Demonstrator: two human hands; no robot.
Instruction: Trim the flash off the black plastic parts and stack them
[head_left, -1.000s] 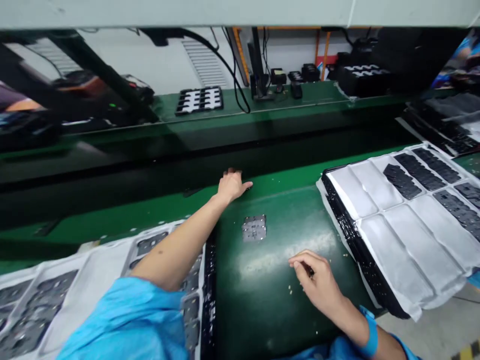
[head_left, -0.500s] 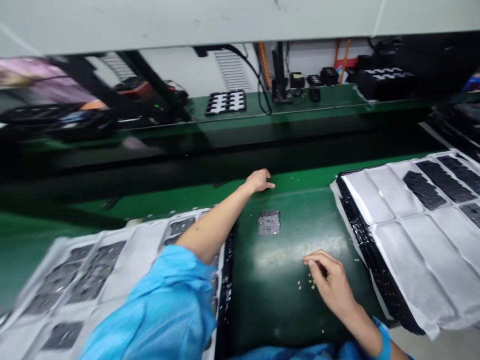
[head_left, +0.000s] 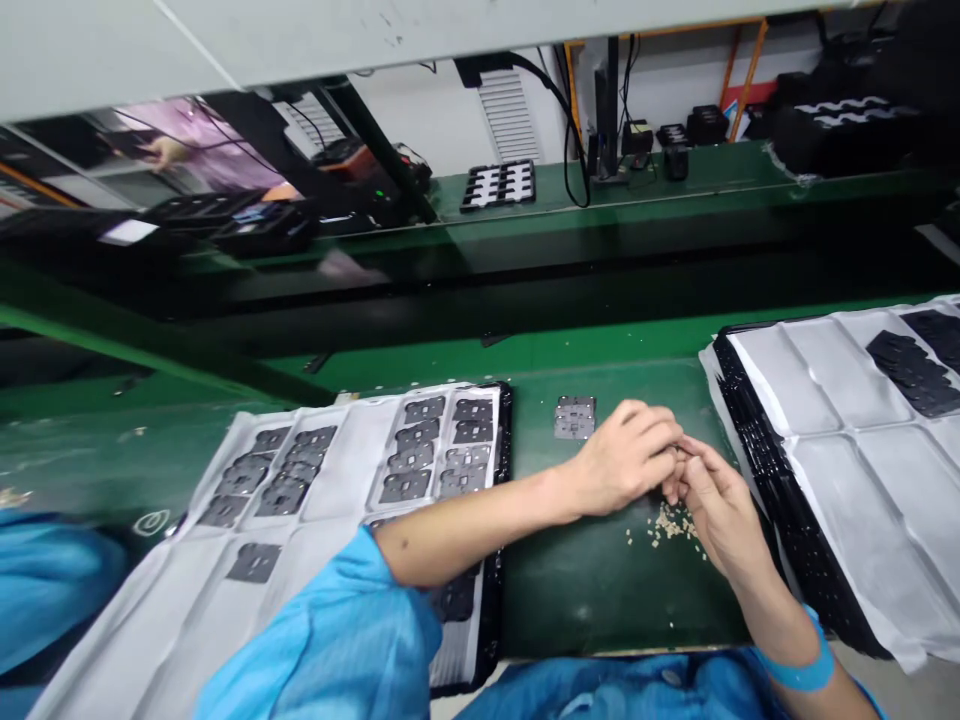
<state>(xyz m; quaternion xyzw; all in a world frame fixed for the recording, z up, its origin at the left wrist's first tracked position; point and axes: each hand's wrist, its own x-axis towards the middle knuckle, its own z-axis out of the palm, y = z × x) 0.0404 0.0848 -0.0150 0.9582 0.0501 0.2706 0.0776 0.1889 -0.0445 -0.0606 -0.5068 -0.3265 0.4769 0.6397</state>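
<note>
My left hand (head_left: pixel 626 460) and my right hand (head_left: pixel 712 500) meet over the dark green mat (head_left: pixel 600 590), fingertips pinched together on something too small to make out. A small heap of pale grains (head_left: pixel 671 522) lies on the mat just under them. A small grey metal plate (head_left: pixel 575 416) rests on the mat just left of my left hand. My left forearm crosses the right edge of a tray (head_left: pixel 225 560) lined with white sheeting that holds several dark flat parts.
A second white-lined black tray (head_left: pixel 832 470) with dark parts sits at the right. Behind runs a green conveyor (head_left: pixel 525 350), with a small black tray (head_left: pixel 500 185), cables and black boxes on the far shelf. Another person in pink stands far left.
My left hand came back from the mat's far edge and joined the right hand above the grains. The view swung left, showing more of the left tray.
</note>
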